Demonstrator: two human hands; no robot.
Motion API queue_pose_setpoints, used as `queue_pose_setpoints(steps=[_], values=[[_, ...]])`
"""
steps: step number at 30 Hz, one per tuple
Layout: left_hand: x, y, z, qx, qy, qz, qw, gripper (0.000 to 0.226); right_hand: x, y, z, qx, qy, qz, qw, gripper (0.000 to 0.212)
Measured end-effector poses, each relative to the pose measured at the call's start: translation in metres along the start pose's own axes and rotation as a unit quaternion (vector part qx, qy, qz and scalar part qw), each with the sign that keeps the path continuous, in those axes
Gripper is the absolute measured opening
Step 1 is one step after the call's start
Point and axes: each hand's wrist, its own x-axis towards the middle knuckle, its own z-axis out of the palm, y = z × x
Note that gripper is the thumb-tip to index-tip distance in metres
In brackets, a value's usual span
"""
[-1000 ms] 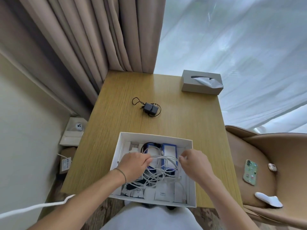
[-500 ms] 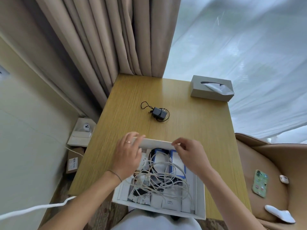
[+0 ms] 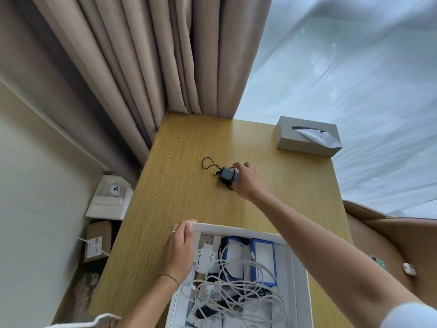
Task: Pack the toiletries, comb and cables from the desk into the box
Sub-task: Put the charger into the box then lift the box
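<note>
1. Right hand (image 3: 246,179) has left the box (image 3: 299,280) and reached out to the black adapter (image 3: 226,175) with its thin cord, mid-surface; left hand (image 3: 181,248) has shifted onto the box's far left corner.
2. Right grip: fingers curl around the adapter, apparently closing on it. Left grip: fingers straight, resting on the rim.
3. Step in hand: fetching the last loose cable. Next move likely calls for lifting it, trailing cord included, into the box over the white cables (image 3: 238,285).
4. Surface (image 3: 179,209): box at near edge, tissue box (image 3: 307,138) at far right corner. Curtains (image 3: 146,67) behind; a chair on the right.
</note>
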Motion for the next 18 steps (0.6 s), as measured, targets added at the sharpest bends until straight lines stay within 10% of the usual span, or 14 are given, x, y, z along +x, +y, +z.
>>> queue_pose_setpoints(steps=[5, 18], values=[[0.001, -0.005, 0.004, -0.003, 0.013, 0.000, 1.000, 0.034, 0.043, -0.004, 0.025, -0.106, -0.069, -0.004, 0.992, 0.082], [-0.001, -0.005, 0.004, 0.018, 0.013, 0.013, 1.000, 0.050, 0.061, 0.001, 0.059, -0.024, -0.039, 0.075, 0.996, 0.045]])
